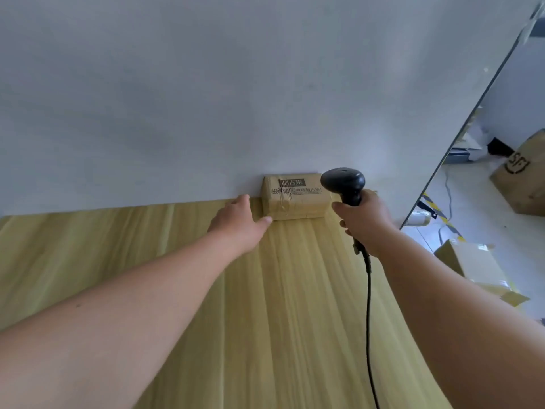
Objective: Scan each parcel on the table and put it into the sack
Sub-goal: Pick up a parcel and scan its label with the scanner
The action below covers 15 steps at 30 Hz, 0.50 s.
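Against the wall, on the worktop (206,290), lies the parcel (295,199). Left hand (240,221), fingers straight, touches its side; right hand (364,221) grips the scanner (343,181). With no label facing the scanner, the scan may fail.

- Bright, even daylight, strongest at the right, where the floor (472,196) is washed pale.
- Shadows are faint and soft-edged; a dull sheen lies on the black scanner (342,180).
- Everything is slightly soft; the print on the parcel (295,199) is smeared.
- The wide-angle lens bows the right edge of the worktop (147,246).
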{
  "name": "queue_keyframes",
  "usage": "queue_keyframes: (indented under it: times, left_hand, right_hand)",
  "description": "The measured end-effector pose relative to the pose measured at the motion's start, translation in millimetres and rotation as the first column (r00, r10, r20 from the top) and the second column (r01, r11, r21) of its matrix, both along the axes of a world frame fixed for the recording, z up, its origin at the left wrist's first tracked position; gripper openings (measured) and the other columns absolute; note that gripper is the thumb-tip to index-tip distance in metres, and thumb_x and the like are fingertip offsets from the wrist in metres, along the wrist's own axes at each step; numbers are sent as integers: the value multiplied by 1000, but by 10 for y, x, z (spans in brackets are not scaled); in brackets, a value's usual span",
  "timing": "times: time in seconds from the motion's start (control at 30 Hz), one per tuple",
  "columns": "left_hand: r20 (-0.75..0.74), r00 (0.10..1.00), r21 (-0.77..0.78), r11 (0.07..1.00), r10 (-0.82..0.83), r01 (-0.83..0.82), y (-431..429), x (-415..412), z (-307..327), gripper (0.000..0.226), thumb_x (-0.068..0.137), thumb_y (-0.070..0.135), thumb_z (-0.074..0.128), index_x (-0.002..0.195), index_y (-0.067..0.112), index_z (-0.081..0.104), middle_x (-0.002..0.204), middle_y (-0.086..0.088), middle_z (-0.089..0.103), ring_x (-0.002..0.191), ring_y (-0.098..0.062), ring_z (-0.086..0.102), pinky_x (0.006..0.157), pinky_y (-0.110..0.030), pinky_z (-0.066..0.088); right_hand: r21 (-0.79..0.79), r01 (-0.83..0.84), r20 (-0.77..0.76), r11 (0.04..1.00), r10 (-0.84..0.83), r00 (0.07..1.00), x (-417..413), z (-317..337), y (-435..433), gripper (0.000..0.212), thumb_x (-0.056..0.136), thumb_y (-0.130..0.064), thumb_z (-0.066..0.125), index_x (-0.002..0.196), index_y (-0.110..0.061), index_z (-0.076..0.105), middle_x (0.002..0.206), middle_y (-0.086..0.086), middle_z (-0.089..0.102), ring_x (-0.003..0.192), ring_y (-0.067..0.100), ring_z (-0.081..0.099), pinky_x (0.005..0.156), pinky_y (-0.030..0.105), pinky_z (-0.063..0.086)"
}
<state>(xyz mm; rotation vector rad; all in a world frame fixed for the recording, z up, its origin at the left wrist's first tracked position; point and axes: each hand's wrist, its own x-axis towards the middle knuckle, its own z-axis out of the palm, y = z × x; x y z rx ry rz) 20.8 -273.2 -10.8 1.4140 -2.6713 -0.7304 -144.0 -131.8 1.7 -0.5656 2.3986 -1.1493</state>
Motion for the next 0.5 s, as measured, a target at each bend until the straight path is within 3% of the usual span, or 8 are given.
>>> queue_keyframes:
  times: [0.07, 0.13, 0.27, 0.37, 0.5]
  left_hand:
    - [-25, 999, 56, 998, 30, -29, -86, -222, -85, 74, 93, 51, 50, 150, 13, 22, 152, -9, 35, 137, -28, 38, 105, -36, 35]
    - [-56, 996, 123, 991, 62, -55, -176, -415, -192, 73, 94, 50, 49, 151, 13, 20, 154, -7, 32, 138, -27, 36, 104, -34, 35]
    - [-161, 972, 344, 933, 173, -109, -364, -698, -463, 75, 95, 45, 52, 152, 15, 15, 155, -7, 29, 139, -27, 33, 106, -33, 31]
    - [-253, 934, 518, 851, 250, -88, -462, -825, -649, 78, 96, 34, 56, 154, 17, 7, 158, -5, 23, 142, -25, 27, 111, -35, 26]
    - [-342, 890, 594, 803, 300, -42, -482, -829, -798, 80, 91, 13, 61, 154, 20, 13, 153, -3, 34, 134, -22, 37, 103, -31, 29]
  right_hand:
    - [6, -11, 6, 1000, 11, 1000, -159, -120, -142, 14, 93, -27, 60, 91, -13, 56, 72, 4, 57, 62, 20, 55, 57, 31, 46]
    - [10, -2, 18, 1000, 2, 1000, -293, -272, -269, 15, 95, -28, 58, 89, -15, 53, 66, -1, 48, 55, 14, 44, 49, 27, 30]
    - [-95, 82, 129, 992, -70, 989, -476, -602, -479, 17, 92, -27, 64, 102, -14, 60, 70, 0, 50, 61, 16, 46, 61, 29, 40]
    - [-132, 93, 215, 987, -63, 975, -522, -788, -531, 11, 92, -31, 65, 99, -24, 60, 79, 2, 56, 70, 18, 52, 71, 36, 47]
    - [-182, 102, 288, 978, -46, 957, -426, -907, -518, 12, 92, -32, 66, 96, -24, 59, 83, 3, 58, 74, 19, 54, 70, 35, 48]
